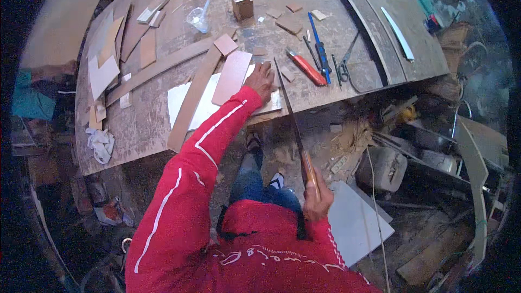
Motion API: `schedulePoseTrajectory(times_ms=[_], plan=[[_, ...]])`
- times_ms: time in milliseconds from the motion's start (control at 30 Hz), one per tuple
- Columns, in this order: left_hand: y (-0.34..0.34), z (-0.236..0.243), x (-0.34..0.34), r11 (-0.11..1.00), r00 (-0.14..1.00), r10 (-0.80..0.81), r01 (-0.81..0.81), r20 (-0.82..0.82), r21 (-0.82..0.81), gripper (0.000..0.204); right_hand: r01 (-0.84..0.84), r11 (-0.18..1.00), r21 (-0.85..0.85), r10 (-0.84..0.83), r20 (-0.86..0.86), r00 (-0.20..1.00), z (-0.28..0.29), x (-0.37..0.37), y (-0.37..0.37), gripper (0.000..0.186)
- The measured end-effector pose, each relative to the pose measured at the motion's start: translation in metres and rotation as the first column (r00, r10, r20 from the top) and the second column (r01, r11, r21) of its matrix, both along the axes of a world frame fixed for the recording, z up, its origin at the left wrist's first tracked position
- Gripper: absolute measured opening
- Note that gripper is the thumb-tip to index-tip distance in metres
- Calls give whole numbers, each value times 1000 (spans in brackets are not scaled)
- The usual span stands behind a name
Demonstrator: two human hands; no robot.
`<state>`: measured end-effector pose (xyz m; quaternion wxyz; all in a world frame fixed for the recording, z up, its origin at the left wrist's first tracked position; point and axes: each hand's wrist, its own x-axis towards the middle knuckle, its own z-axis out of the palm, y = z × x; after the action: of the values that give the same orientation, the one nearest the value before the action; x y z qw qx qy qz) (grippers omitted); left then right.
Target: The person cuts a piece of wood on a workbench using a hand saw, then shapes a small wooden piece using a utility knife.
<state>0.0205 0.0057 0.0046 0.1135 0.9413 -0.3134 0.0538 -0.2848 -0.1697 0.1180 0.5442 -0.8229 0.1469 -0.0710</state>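
My right hand is wrapped round the wooden handle of a handsaw. The saw's long thin blade points away from me, crossing the table's front edge just right of a white board. On that board, close to its right end, my left hand presses down with bent fingers and grips it. Left of this hand a pinkish rectangular piece lies across the white board. A long brown wood strip also crosses it and overhangs the table's front edge. Part of the board is hidden under my left forearm.
Right of the saw blade, a red utility knife, a blue long tool and scissors lie on the worn table. A small wood block stands farther back. Offcuts cover the left side; a grey panel leans below.
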Motion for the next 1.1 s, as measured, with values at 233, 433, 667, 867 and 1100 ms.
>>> schedulePoseTrajectory(times_ms=[233,433,667,867,1100], plan=[[-10,14,2,995,998,-33,38,50,-92,44,34,995,-94,-1,331,944,-42,79,9,39],[-5,5,-1,1000,1000,-9,9,11,28,49,0,994,107,1,-14,1000,-16,2,0,41],[-6,-3,4,997,996,-60,63,71,-44,52,-32,998,-49,43,261,964,-39,72,5,39],[-1,3,3,999,999,-21,20,-31,-36,51,-27,998,59,25,34,999,-31,40,10,41],[4,7,-2,994,996,-84,84,10,-73,50,-7,999,50,6,24,1000,-27,31,0,39]])
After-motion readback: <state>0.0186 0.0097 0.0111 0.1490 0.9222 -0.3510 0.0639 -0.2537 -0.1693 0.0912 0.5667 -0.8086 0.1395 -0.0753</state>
